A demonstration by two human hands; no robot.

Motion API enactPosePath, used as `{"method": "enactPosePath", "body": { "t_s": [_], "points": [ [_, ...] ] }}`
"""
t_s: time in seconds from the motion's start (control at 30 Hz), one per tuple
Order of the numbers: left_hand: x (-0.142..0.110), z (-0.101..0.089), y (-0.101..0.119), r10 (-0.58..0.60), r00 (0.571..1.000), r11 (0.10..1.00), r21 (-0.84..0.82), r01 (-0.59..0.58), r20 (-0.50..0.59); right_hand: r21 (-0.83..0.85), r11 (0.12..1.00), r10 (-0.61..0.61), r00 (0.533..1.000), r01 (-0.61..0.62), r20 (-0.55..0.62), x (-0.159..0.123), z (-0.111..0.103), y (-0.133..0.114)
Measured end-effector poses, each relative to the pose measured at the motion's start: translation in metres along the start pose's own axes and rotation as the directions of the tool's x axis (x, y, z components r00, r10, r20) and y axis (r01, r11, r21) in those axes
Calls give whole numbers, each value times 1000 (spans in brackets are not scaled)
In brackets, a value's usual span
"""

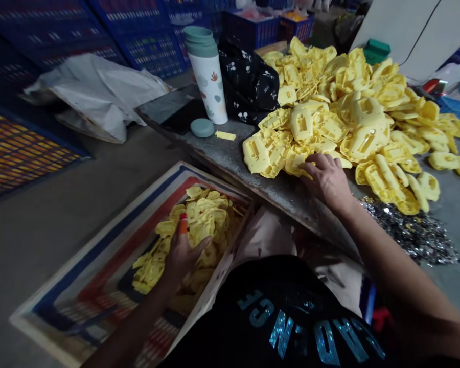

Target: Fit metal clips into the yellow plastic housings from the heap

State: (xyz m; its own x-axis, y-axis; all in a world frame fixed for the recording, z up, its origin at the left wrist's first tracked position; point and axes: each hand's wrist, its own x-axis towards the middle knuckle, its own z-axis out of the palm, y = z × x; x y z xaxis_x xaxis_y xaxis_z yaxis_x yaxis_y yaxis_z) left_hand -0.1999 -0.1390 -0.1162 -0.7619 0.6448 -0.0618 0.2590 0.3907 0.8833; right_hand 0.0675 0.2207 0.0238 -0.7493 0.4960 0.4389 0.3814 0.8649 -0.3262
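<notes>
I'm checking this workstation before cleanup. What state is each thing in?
Yellow plastic parts, heaped on a table
Box, open, holding more parts
Left hand, in the box, one finger orange-tipped
Right hand, touching the heap
Bottle, upright, capped

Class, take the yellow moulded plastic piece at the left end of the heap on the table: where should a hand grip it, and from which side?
Pinch the yellow moulded piece by its outer left edge, coming from the left. That edge lies free on the tabletop, while its other side overlaps neighbouring pieces. The right hand is working further along the heap.
</notes>
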Motion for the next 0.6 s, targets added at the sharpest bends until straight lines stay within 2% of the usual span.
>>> {"method": "enactPosePath", "body": {
  "t_s": [0.07, 0.13, 0.2, 0.27, 0.33, 0.37, 0.4, 0.43, 0.47, 0.5, 0.53, 0.57, 0.6],
  "points": [
    [6, -4, -1, 31, 999, 999, 39, -31, -19, 80, 997, 17, 999, -15, -34, 2, -5, 7],
    [6, 4, 11, 89, 996, 996, 8, -89, 10, 182, 982, 73, 990, -50, -118, -5, -18, 12],
    [1, 20, 36, 158, 986, 987, -42, -155, 59, 286, 953, 163, 963, -97, -215, -17, -37, 16],
    [-3, 40, 73, 217, 970, 973, -101, -206, 110, 369, 919, 252, 927, -140, -277, -35, -55, 17],
    [-6, 60, 116, 283, 937, 948, -210, -240, 207, 555, 808, 385, 889, -196, -246, -59, -68, 10],
    [-6, 69, 138, 321, 904, 910, -356, -212, 283, 677, 699, 465, 866, -232, -183, -75, -72, 3],
    [-5, 79, 159, 354, 851, 859, -495, -132, 387, 791, 549, 539, 838, -271, -87, -92, -75, -6],
    [-4, 90, 177, 379, 791, 800, -600, -18, 481, 872, 380, 591, 806, -309, 28, -110, -75, -18],
    [-3, 100, 192, 371, 713, 755, -641, 143, 596, 910, 233, 615, 777, -342, 135, -129, -75, -32],
    [-3, 111, 203, 335, 581, 738, -590, 328, 741, 918, 127, 616, 756, -375, 223, -148, -73, -46],
    [-4, 121, 210, 283, 414, 739, -472, 481, 865, 914, 51, 605, 740, -403, 293, -166, -70, -60],
    [-6, 131, 213, 232, 220, 749, -318, 581, 948, 908, -5, 594, 729, -420, 340, -182, -67, -73],
    [-8, 139, 214, 183, 49, 757, -172, 630, 982, 903, -44, 589, 719, -426, 368, -197, -65, -83]
  ]
}}
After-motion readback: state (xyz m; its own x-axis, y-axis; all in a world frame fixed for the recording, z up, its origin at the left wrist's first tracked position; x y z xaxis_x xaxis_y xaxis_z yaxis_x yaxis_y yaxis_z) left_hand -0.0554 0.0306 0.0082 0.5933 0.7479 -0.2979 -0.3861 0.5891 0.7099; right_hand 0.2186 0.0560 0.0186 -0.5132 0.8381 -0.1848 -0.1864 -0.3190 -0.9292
